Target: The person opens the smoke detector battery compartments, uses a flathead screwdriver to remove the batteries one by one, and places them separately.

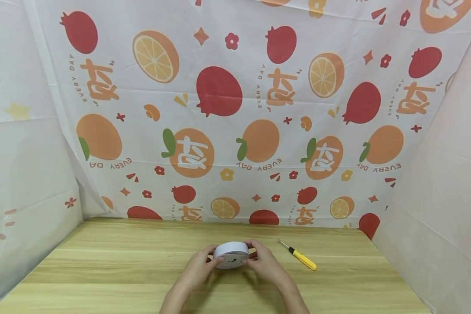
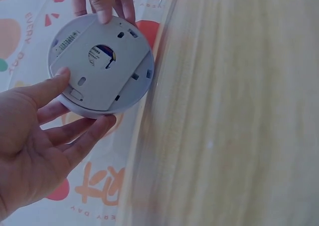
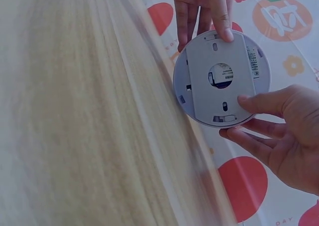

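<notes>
Both hands hold a round white disc-shaped device (image 1: 230, 248) above the table, its back face turned toward me. My left hand (image 1: 198, 267) grips its left edge, thumb on the back face and fingers at the rim. On the opposite edge my right hand (image 1: 265, 264) grips in the same way. In the left wrist view a flat white mounting plate (image 2: 85, 61) crosses the back, with slots and a round central hole. A printed label (image 3: 226, 77) shows through that hole in the right wrist view.
A yellow-handled screwdriver (image 1: 303, 259) lies on the wood-grain table (image 1: 121, 270), right of the hands, its shaft pointing to the back left. A fruit-printed cloth (image 1: 227, 144) hangs behind the table's far edge. Pale cloth sides (image 1: 447, 192) stand left and right.
</notes>
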Demonstrator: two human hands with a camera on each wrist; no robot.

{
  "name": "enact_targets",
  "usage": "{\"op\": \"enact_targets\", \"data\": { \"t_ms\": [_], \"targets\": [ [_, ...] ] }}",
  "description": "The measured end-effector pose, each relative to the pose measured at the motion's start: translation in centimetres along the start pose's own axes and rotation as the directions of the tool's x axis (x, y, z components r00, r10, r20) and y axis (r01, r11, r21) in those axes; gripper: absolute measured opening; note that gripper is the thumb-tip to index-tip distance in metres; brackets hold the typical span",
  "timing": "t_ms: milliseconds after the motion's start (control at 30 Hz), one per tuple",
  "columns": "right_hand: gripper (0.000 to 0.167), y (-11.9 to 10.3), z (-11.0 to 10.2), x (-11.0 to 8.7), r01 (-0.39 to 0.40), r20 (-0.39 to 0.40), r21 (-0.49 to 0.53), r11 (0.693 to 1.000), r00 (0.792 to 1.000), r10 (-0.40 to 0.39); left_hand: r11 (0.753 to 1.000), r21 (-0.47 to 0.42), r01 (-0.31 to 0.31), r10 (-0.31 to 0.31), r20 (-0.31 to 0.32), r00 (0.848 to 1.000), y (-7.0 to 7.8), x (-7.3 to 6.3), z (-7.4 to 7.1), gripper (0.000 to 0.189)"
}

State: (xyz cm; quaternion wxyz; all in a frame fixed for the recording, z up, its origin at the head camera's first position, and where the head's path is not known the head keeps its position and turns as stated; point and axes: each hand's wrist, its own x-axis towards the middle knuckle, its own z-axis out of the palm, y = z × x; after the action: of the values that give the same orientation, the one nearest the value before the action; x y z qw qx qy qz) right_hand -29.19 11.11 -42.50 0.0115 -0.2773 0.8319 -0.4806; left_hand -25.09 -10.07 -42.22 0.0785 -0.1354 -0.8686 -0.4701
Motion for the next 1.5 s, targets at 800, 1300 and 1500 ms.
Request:
{"op": "enact_targets", "data": {
  "t_ms": [800,1300,1500],
  "targets": [
    [0.03,0.6,0.0,-0.1,0.022,-0.02,-0.061,0.998,1.0,-0.023,0.997,-0.045,-0.055,0.054,-0.022,0.998,-1.1,0.0,0.4,0.045],
    [0.03,-0.5,-0.1,-0.2,-0.032,-0.034,0.03,0.999,0.999,0.033,0.984,-0.154,0.093,-0.09,0.026,0.996,-0.5,-0.2,0.4,0.04],
    [0.029,-0.6,0.0,-0.2,-0.045,-0.027,0.048,0.998,0.999,0.047,0.955,-0.275,0.109,-0.106,0.025,0.994,-0.8,-0.1,0.6,0.036]
  ]
}}
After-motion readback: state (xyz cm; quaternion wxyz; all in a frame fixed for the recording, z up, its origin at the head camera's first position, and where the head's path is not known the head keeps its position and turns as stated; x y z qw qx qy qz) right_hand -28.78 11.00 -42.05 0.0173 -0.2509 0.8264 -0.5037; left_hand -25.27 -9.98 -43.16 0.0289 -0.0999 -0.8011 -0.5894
